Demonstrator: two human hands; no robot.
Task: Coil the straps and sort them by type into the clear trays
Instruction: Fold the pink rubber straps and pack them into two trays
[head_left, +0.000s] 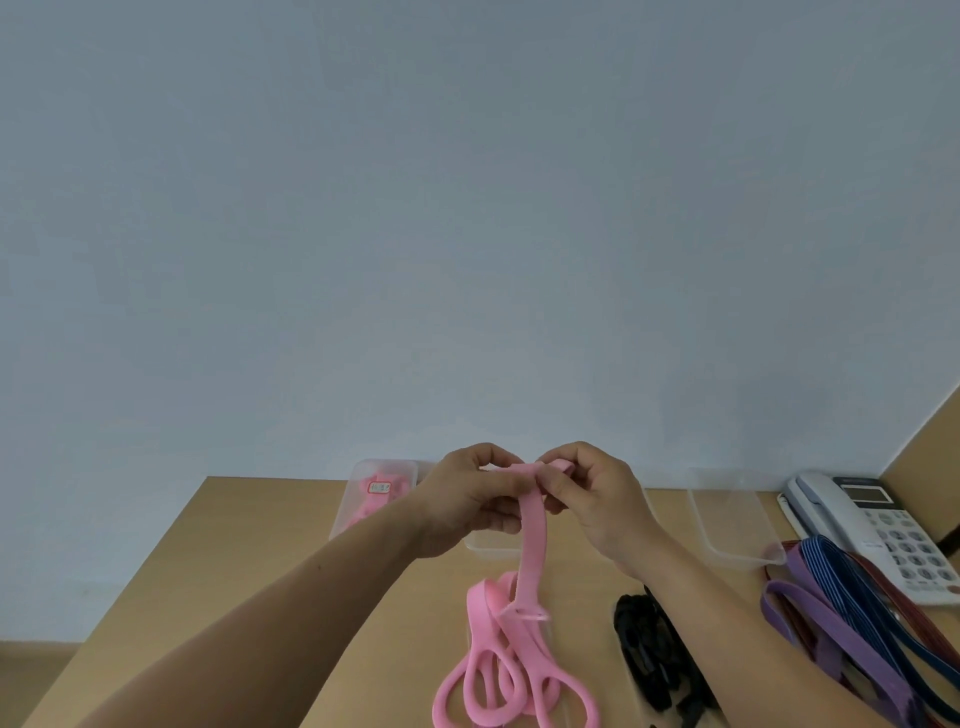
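Coiling begins: left hand (470, 501) and right hand (597, 499) together, pinching the pink strap (532, 535) at its end, slack trailing to the front edge of the desk (260, 545). Next, probably: wind it tight, then into the back-left clear tray (343, 512).

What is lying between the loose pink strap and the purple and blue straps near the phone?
A heap of black straps lies there, as the head view shows.
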